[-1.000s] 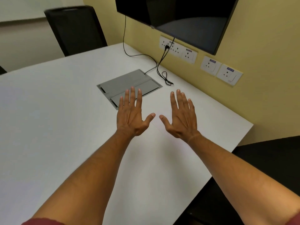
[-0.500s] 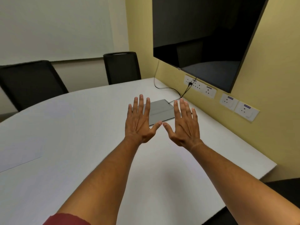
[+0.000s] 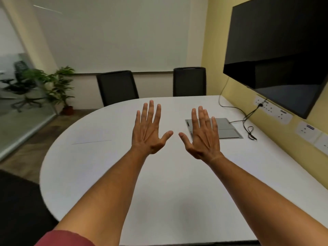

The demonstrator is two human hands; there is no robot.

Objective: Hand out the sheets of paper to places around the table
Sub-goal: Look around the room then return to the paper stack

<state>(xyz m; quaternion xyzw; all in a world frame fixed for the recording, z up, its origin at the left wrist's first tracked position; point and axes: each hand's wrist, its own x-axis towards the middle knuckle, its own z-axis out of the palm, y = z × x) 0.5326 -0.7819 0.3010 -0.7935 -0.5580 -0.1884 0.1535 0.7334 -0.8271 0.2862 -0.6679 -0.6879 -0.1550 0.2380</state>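
Note:
My left hand (image 3: pixel 149 132) and my right hand (image 3: pixel 204 137) are stretched out side by side above the white table (image 3: pixel 168 192), palms down, fingers spread, holding nothing. One white sheet of paper (image 3: pixel 90 136) lies flat on the table at the left, well away from both hands; its near edge shows as a thin line. No other sheet is visible.
A grey cable box lid (image 3: pixel 225 128) is set in the table behind my right hand, with a black cable (image 3: pixel 248 121) running to wall sockets (image 3: pixel 273 110). Two black chairs (image 3: pixel 118 87) (image 3: pixel 190 81) stand at the far edge. A dark screen (image 3: pixel 276 50) hangs on the right wall.
The view has swung up and left, bringing the far chairs, a plant and the sheet at the left into sight. Both hands stay open and have spread a little apart.

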